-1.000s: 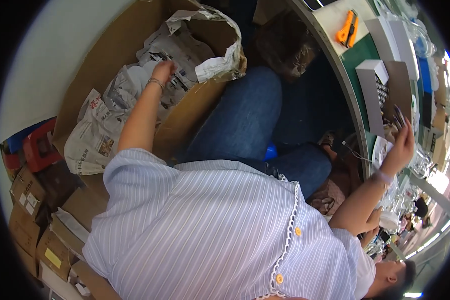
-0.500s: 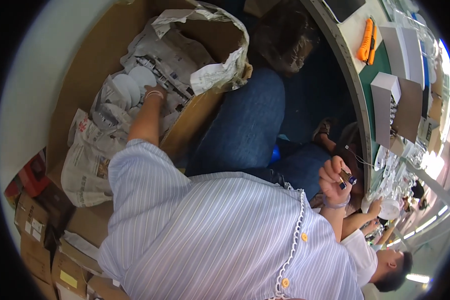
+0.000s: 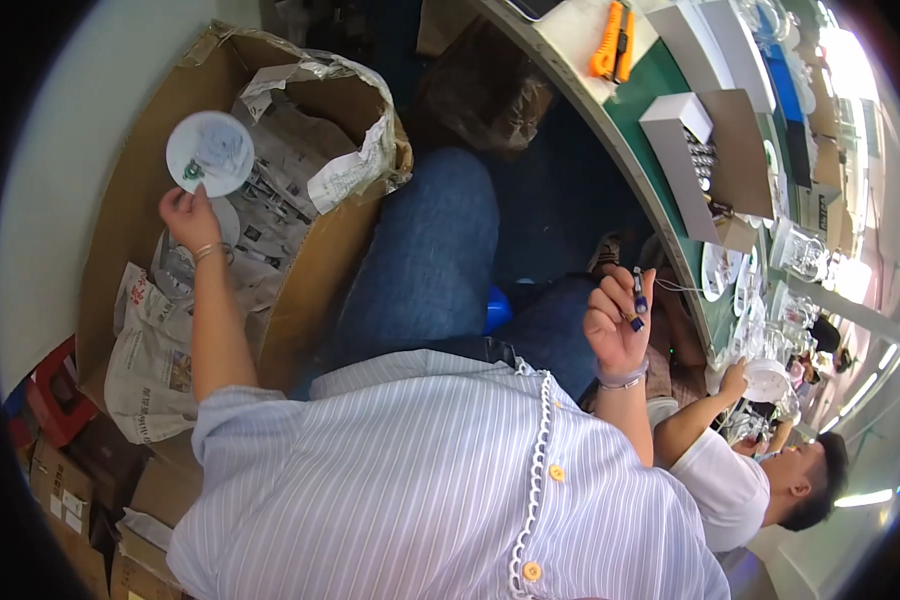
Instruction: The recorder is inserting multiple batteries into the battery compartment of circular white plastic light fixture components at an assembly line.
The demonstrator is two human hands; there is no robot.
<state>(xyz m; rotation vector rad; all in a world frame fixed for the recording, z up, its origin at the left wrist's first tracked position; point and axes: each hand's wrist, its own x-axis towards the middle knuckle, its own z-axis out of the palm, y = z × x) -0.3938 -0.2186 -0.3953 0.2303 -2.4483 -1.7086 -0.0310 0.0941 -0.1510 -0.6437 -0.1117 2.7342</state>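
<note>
A large cardboard box point(image 3: 300, 300) lined with crumpled newspaper point(image 3: 300, 150) is standing open at the seated person's left, more round white pieces lying among the paper inside it, while a smaller open white box point(image 3: 685, 150) is sitting on the green-topped workbench point(image 3: 660, 100) to the right, near an orange utility knife point(image 3: 610, 50). The left hand point(image 3: 192, 215) is reaching out over the big box with the arm stretched straight, fingertips pinching the lower edge of a round white disc point(image 3: 210, 152) and holding it up above the newspaper. The right hand point(image 3: 615, 320) is raised beside the knee with the elbow bent, fingers curled around a slim dark tool point(image 3: 637, 298) that is pointing upward.
</note>
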